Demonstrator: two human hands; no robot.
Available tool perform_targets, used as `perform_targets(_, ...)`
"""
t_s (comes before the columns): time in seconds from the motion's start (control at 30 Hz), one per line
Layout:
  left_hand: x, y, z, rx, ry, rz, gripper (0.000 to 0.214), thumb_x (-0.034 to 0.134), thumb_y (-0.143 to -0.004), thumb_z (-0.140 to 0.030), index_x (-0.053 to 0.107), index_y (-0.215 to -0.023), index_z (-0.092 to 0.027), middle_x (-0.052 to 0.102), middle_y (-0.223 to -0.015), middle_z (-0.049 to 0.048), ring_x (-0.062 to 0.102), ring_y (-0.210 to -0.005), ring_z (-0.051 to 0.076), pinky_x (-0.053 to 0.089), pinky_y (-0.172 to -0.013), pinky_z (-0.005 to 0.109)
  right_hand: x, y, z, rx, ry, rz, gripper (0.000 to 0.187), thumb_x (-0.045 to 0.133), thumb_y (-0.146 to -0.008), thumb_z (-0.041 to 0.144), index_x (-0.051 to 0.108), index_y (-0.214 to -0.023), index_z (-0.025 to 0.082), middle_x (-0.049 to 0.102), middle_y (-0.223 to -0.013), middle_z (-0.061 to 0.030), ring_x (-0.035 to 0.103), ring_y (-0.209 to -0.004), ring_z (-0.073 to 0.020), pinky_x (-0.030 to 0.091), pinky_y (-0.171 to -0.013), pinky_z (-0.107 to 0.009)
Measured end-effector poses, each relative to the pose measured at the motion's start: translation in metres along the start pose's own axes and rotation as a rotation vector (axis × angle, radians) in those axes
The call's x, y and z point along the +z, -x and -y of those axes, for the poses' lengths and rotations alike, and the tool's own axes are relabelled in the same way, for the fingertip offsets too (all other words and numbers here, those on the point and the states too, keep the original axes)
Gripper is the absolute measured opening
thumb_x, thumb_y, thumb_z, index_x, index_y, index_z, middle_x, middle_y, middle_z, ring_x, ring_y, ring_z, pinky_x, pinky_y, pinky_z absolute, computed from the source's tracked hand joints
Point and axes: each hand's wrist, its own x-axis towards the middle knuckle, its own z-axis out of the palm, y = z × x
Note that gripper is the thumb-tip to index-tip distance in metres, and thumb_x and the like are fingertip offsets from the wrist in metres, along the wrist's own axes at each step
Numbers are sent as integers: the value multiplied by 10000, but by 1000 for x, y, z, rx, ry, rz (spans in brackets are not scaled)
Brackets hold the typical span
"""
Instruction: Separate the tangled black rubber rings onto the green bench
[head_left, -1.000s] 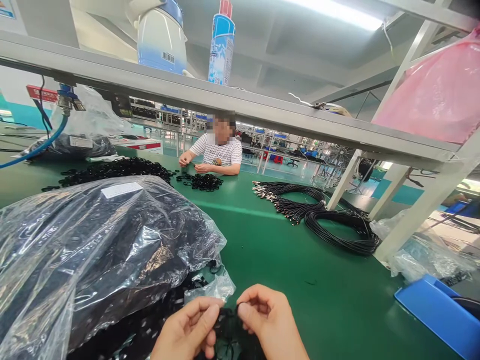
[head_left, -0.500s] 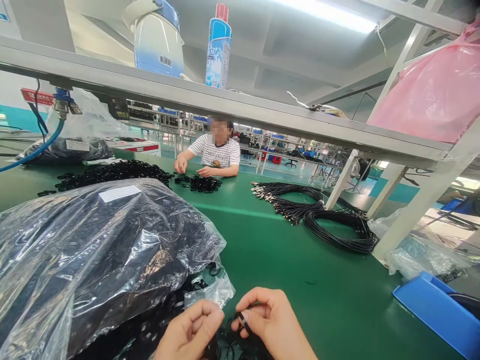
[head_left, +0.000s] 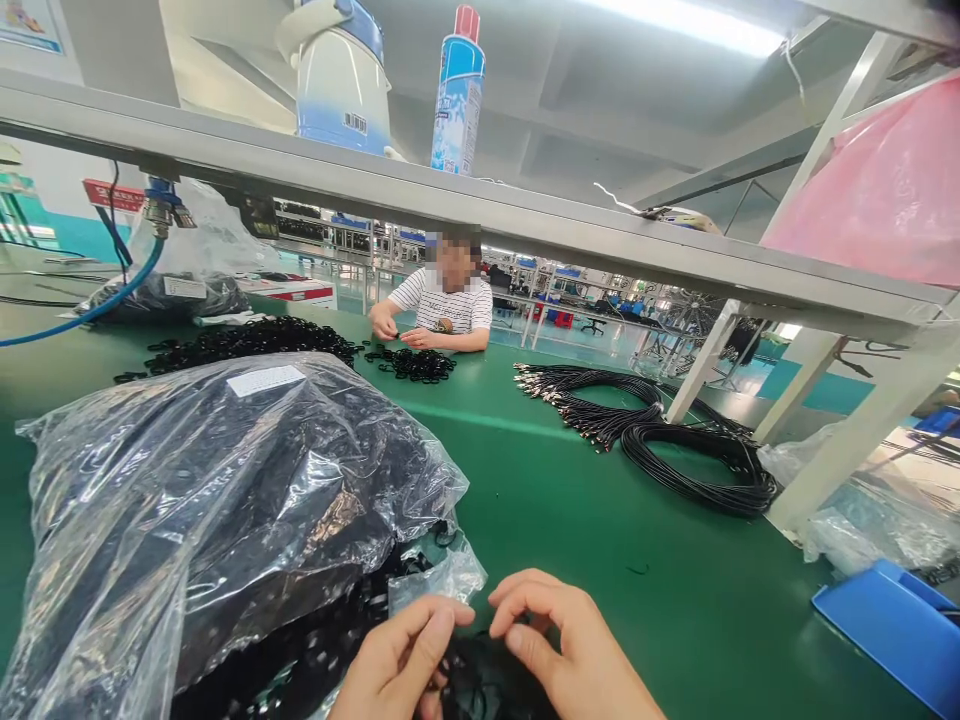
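Observation:
My left hand (head_left: 397, 665) and my right hand (head_left: 574, 650) meet at the bottom edge, over a tangle of small black rings (head_left: 472, 685) on the green table (head_left: 585, 530). Both hands have curled fingers pinching at the rings between them. More black rings spill from the mouth of a big clear plastic bag (head_left: 210, 500) lying just left of my hands.
A person in a striped shirt (head_left: 446, 305) works across the table beside piles of black rings (head_left: 247, 340). Coiled black cables (head_left: 660, 440) lie at right. A blue tray (head_left: 896, 625) sits at the right edge. A low grey shelf (head_left: 480, 220) carries a spray can (head_left: 457, 90).
My fingers have shifted on the rings, the right thumb and forefinger now arched over them. The view has moved slightly to the left.

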Motion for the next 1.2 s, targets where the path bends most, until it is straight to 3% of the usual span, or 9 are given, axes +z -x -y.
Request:
perform_targets(0.07, 1, 1, 0, 14, 53, -12, 577, 555, -723, -706, 618, -914, -165, 516, -561, -44, 520, -427, 113, 402, -447, 211, 2, 1, 0, 32, 43, -20, 185, 511, -831, 202, 687, -868, 245, 665, -1000, -13, 583, -964, -185, 417, -865, -286)
perform_targets(0.17, 5, 4, -1, 50, 149, -25, 486, 646, -703, -633, 629, -874, -178, 553, -587, -36, 492, -424, 98, 428, -446, 215, 11, 2, -1, 130, 60, -1, 196, 597, -794, 304, 690, -961, 260, 683, -932, -23, 595, -894, -214, 449, -778, -293)
perform_targets(0.33, 6, 4, -2, 78, 207, -60, 444, 731, -648, -579, 655, -828, -180, 535, -549, -45, 504, -456, 105, 435, -475, 213, 17, -1, 2, 154, 22, -85, 137, 585, -768, 239, 703, -835, 219, 684, -796, -25, 605, -785, -197, 445, -715, -280)
perform_targets(0.53, 1, 0, -3, 13, 118, -43, 485, 651, -700, -638, 657, -798, -163, 509, -529, -58, 471, -424, 62, 327, -435, 149, 2, -1, 1, 151, -105, -186, 128, 572, -793, 247, 670, -861, 202, 665, -806, -10, 595, -765, -170, 444, -690, -262)
perform_targets(0.73, 6, 0, -4, -33, 176, -5, 496, 711, -625, -636, 651, -798, -176, 434, -519, -71, 389, -435, 69, 346, -383, 149, 4, 4, 9, 162, -199, -80, 175, 578, -796, 230, 706, -912, 204, 686, -804, -13, 621, -759, -166, 458, -714, -260)
perform_targets(0.87, 9, 2, 0, 32, 87, 14, 445, 688, -663, -619, 639, -759, -187, 385, -527, -73, 388, -472, 89, 401, -405, 167, 11, 6, 12, 151, -62, -56, 207, 576, -778, 208, 699, -940, 245, 671, -824, -2, 582, -763, -167, 430, -690, -260)
perform_targets(1.0, 7, 3, 1, 20, 39, 46, 450, 617, -730, -627, 624, -739, -177, 349, -538, -80, 331, -451, 70, 354, -389, 151, 7, 6, 13, 135, 192, -79, 235, 523, -789, 175, 648, -952, 289, 625, -766, 27, 537, -744, -164, 391, -688, -268)
perform_targets(1.1, 3, 2, -1, 3, 62, -15, 478, 602, -725, -654, 615, -750, -177, 315, -553, -92, 273, -429, 52, 304, -370, 143, -2, 7, 15, 107, 303, -158, 204, 449, -808, 157, 613, -864, 267, 581, -721, 36, 514, -692, -148, 366, -663, -264)
perform_targets(1.2, 0, -1, 1, -3, 109, -44, 469, 619, -720, -644, 619, -771, -178, 341, -555, -92, 301, -417, 45, 284, -369, 141, -6, 8, 18, 116, 301, -139, 200, 443, -802, 176, 628, -795, 251, 588, -695, 31, 508, -661, -149, 361, -636, -261)
